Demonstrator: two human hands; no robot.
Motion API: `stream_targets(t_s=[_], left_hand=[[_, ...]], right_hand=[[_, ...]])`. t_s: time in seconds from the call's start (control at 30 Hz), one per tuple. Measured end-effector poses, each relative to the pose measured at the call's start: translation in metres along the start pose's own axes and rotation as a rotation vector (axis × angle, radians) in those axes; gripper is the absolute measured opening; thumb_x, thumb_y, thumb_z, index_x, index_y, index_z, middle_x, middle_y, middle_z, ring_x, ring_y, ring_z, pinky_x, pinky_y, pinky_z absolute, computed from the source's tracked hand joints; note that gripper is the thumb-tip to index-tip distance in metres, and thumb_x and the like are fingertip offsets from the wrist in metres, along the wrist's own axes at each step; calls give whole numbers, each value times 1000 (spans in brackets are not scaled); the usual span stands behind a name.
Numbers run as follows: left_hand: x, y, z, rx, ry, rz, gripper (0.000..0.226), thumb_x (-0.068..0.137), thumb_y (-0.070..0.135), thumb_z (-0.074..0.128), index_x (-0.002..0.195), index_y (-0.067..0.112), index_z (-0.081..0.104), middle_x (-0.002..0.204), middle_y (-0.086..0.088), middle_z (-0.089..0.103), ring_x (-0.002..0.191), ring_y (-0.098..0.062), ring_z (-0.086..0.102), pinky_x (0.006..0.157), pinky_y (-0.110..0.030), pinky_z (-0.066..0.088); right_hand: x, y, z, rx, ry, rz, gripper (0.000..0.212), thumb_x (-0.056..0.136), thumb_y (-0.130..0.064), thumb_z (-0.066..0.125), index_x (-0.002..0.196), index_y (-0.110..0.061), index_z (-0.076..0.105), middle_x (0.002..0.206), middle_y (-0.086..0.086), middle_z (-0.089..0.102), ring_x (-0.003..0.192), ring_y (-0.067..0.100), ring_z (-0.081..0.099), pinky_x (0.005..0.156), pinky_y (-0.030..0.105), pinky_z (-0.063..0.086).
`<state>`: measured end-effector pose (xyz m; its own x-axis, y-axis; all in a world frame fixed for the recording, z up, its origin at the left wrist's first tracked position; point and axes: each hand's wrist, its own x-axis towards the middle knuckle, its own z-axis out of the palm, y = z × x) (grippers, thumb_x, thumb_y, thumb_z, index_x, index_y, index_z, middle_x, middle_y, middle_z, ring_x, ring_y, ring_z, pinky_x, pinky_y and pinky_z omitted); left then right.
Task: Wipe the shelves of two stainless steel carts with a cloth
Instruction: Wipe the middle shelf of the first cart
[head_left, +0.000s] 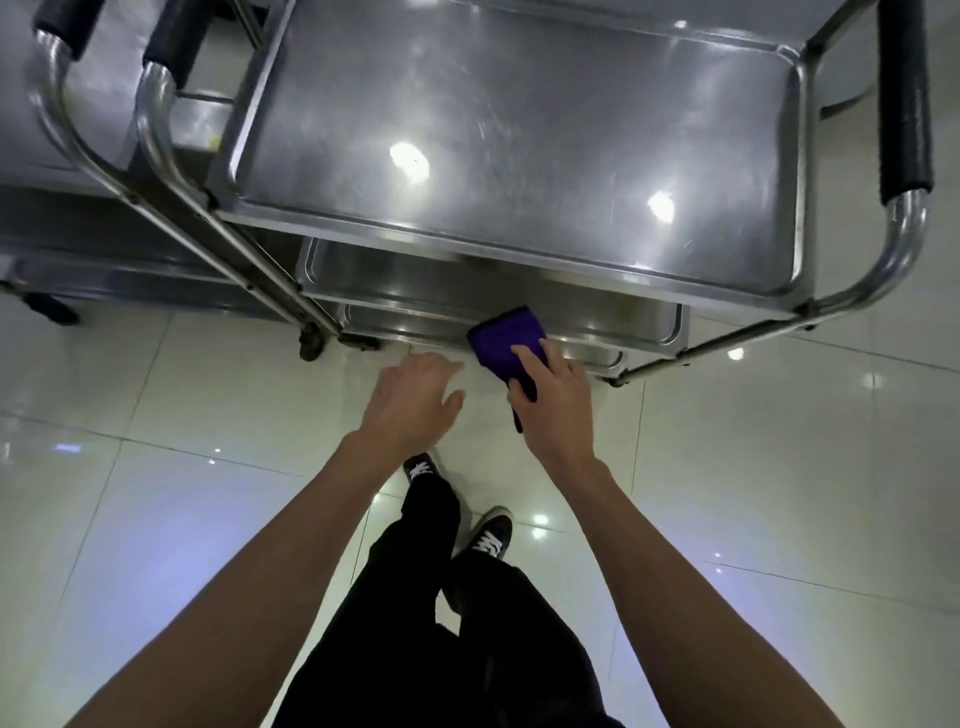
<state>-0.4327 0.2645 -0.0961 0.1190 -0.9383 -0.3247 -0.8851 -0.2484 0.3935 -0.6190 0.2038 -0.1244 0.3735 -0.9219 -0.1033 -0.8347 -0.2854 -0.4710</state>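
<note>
Purple cloth (506, 340) down at the near edge of the cart's (519, 130) lower shelves (415, 291), gripped by the right hand (553, 395), fingers over the top, thumb curled under, a tail hanging below the palm. Left hand (413, 397) just left of it, fingers loose, holding nothing, above the tiled floor (779, 467). Second cart (93, 130) parked far left, touching the first.
</note>
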Motion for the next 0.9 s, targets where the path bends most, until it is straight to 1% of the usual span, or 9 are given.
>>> stream_targets(t_s=[0.07, 0.17, 0.33, 0.47, 0.57, 0.63, 0.73, 0.8, 0.9], left_hand=[[-8, -2, 10, 6, -32, -11, 45, 100, 35, 54, 143, 22, 53, 143, -2, 55, 132, -24, 47, 107, -46, 39], [-15, -13, 21, 39, -72, 1, 44, 101, 36, 52, 143, 22, 52, 142, -2, 56, 129, -24, 50, 104, -46, 43], [-29, -55, 33, -20, -108, -49, 38, 101, 34, 54, 135, 20, 61, 140, 0, 57, 125, -21, 53, 103, -44, 44], [-43, -111, 41, -15, -128, -43, 38, 101, 34, 51, 137, 22, 59, 141, 2, 56, 125, -20, 52, 102, -40, 43], [-44, -170, 37, 36, -184, -23, 34, 102, 34, 49, 132, 23, 60, 135, 3, 59, 121, -19, 54, 100, -38, 42], [-40, -211, 31, 76, -179, -9, 34, 102, 35, 48, 132, 24, 60, 132, 2, 60, 119, -19, 55, 100, -40, 43], [-28, -261, 19, 89, -147, -4, 38, 102, 35, 49, 138, 26, 56, 134, 3, 59, 120, -20, 54, 100, -40, 42], [-13, -287, 20, 90, -109, 8, 39, 102, 36, 48, 139, 26, 55, 134, 3, 59, 121, -20, 53, 100, -40, 42], [15, -312, 31, 78, -94, 34, 39, 102, 35, 48, 138, 25, 56, 136, 5, 58, 123, -20, 52, 100, -40, 43]], right_hand=[[-13, 6, 7, 5, -28, 34, 42, 95, -28, 59, 137, -24, 57, 145, 8, 51, 115, 35, 48, 98, 48, 44], [-24, 8, 21, 0, -61, 64, 42, 96, -30, 57, 138, -25, 55, 147, 7, 49, 117, 34, 47, 99, 47, 42], [-37, -4, 58, 13, -116, 115, 44, 96, -32, 56, 139, -26, 54, 147, 5, 49, 121, 32, 45, 100, 45, 42], [-39, -32, 102, 14, -162, 161, 43, 97, -35, 55, 139, -27, 54, 146, 3, 51, 119, 30, 47, 100, 45, 45], [-26, -60, 138, -28, -196, 140, 43, 96, -32, 56, 138, -26, 55, 142, 6, 55, 113, 32, 51, 97, 45, 46], [-11, -79, 158, -70, -177, 113, 42, 95, -31, 59, 137, -24, 57, 139, 8, 57, 109, 34, 53, 93, 44, 47], [10, -100, 186, -73, -124, 125, 42, 94, -30, 60, 135, -24, 58, 137, 9, 59, 109, 35, 54, 92, 45, 49], [24, -108, 208, -68, -101, 135, 43, 94, -31, 59, 136, -25, 57, 138, 8, 59, 110, 34, 53, 92, 46, 49], [45, -108, 244, -36, -98, 191, 44, 96, -32, 56, 140, -27, 54, 139, 4, 58, 111, 31, 52, 91, 46, 50]])
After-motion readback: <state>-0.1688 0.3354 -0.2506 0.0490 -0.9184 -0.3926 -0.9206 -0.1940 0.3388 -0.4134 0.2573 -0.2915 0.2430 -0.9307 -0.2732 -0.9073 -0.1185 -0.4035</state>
